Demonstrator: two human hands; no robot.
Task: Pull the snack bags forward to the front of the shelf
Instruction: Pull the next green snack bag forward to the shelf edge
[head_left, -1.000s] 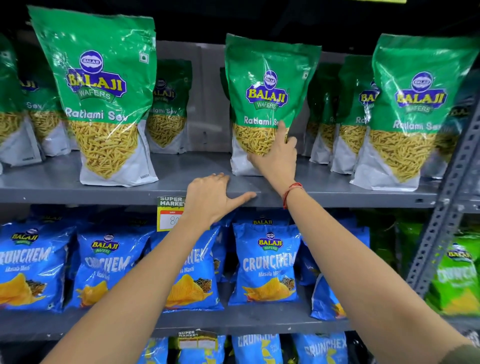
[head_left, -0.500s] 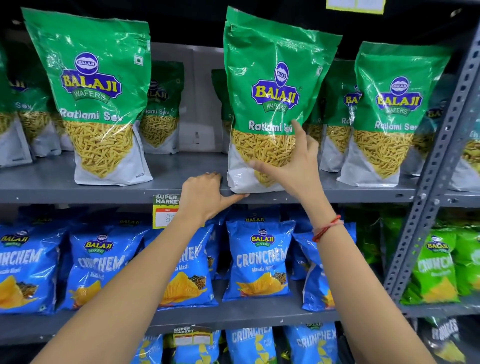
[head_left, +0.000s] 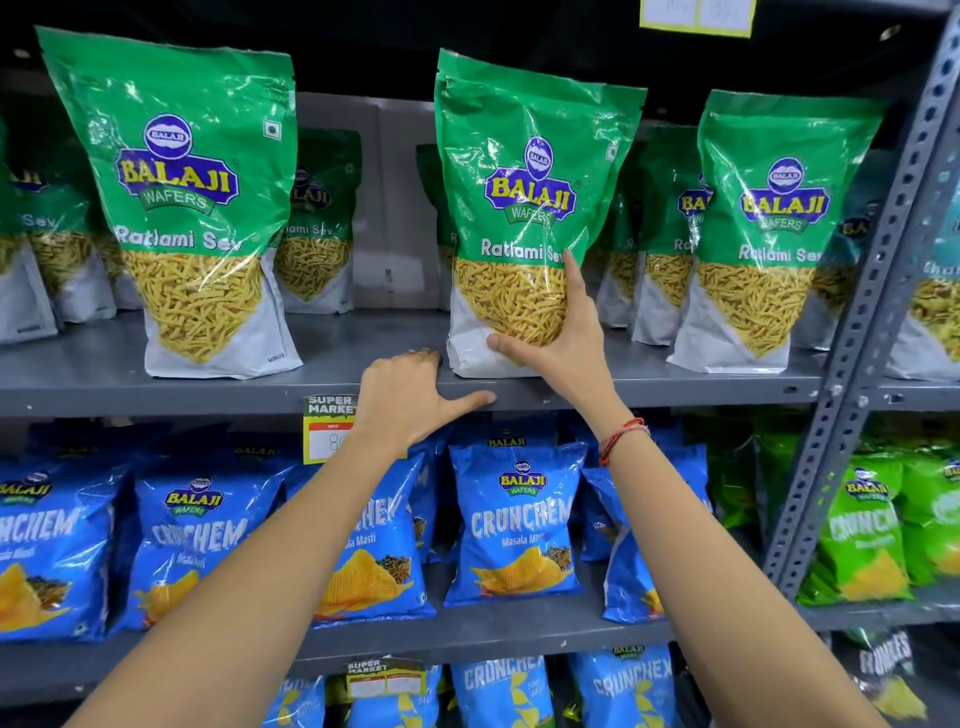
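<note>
Holding a tall green snack bag (head_left: 524, 208) by its lower right corner, my right hand (head_left: 558, 340) has the thumb across the white base and the fingers spread up the bag's right side, the forefinger reaching the printed name. The bag stands upright at the front lip of the grey metal shelf (head_left: 156, 387), its bottom edge right at the rim. My left hand (head_left: 413, 397) rests just left of that bag and slightly below it, fingers curled over the shelf's front edge and thumb stretched along the rim toward my right hand; it grips the shelf and carries nothing. A red thread bracelet (head_left: 621, 439) circles my right wrist.

Further left of my left hand, a second green bag (head_left: 182, 208) stands upright near the front. Right of my right hand, a third green bag (head_left: 774, 228) also stands near the front. Between and behind these, more green bags (head_left: 317, 228) sit deeper back against the rear panel.

Directly beside my left wrist, a price tag (head_left: 327, 426) hangs from the shelf rim, partly hidden by my hand. Below both forearms, blue chip bags (head_left: 514, 525) fill the next shelf down, with light green chip bags (head_left: 862, 530) off to the right past a perforated grey upright post (head_left: 857, 364).
</note>
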